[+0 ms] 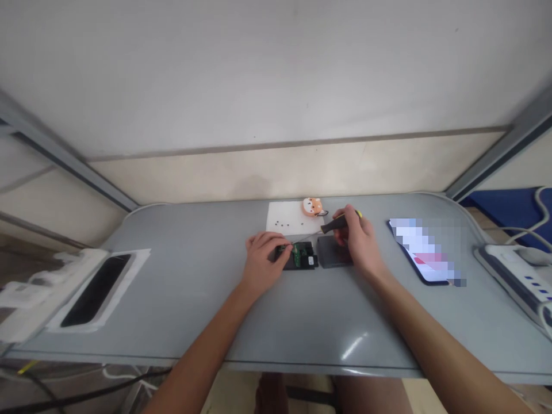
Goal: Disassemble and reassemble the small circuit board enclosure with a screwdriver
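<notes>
My left hand (264, 257) rests on the grey table (194, 299), fingers curled against the left end of a small black case holding a green circuit board (301, 256). My right hand (359, 236) grips a thin screwdriver (336, 223) with a dark handle and yellow end; its shaft slants down left toward the board. A dark flat cover (333, 253) lies just right of the case, partly under my right hand.
A white paper sheet (287, 217) with several tiny screws lies behind the case, with an orange animal-shaped trinket (312, 206) at its right edge. A phone (425, 250) lies at right, a white power strip (513, 273) farther right. A rectangular slot (95, 289) opens at left.
</notes>
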`<state>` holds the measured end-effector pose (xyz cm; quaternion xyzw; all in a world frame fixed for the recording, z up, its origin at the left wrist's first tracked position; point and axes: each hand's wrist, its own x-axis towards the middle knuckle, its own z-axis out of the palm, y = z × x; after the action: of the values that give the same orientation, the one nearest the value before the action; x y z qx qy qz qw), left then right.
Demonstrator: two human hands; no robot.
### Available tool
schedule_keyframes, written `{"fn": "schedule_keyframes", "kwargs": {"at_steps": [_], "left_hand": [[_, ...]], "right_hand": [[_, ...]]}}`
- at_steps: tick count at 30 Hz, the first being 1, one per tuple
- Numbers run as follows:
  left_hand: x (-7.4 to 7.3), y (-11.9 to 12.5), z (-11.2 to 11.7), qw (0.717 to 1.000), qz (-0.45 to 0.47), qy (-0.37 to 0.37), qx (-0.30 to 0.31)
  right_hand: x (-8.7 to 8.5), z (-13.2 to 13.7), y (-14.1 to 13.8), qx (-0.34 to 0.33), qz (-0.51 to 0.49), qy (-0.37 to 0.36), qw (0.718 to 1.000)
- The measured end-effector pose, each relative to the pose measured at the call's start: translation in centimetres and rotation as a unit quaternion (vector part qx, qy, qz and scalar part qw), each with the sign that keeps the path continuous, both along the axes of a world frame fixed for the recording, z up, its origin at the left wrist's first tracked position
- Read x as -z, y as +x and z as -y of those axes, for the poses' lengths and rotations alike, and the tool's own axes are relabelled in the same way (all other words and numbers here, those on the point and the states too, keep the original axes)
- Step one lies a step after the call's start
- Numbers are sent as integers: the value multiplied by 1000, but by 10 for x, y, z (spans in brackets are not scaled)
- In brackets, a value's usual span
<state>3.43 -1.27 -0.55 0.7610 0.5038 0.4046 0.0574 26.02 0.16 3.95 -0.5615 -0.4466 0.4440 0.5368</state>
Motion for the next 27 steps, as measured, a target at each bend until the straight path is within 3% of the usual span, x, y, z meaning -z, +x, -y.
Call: {"fn": "schedule_keyframes", "kwargs": {"at_steps": [8,19,27], "left_hand": [[-2,1,2,999,-17,-32,-14],[-4,1,3,1000,-6,-1,5],[-3,2,3,999,-2,-29,21]], "right_hand": [[3,-1,0,-9,-1,19,1000],[-1,2,-1,-12,18,9,1000],[2,7,-3,-31,15,133,991]]}}
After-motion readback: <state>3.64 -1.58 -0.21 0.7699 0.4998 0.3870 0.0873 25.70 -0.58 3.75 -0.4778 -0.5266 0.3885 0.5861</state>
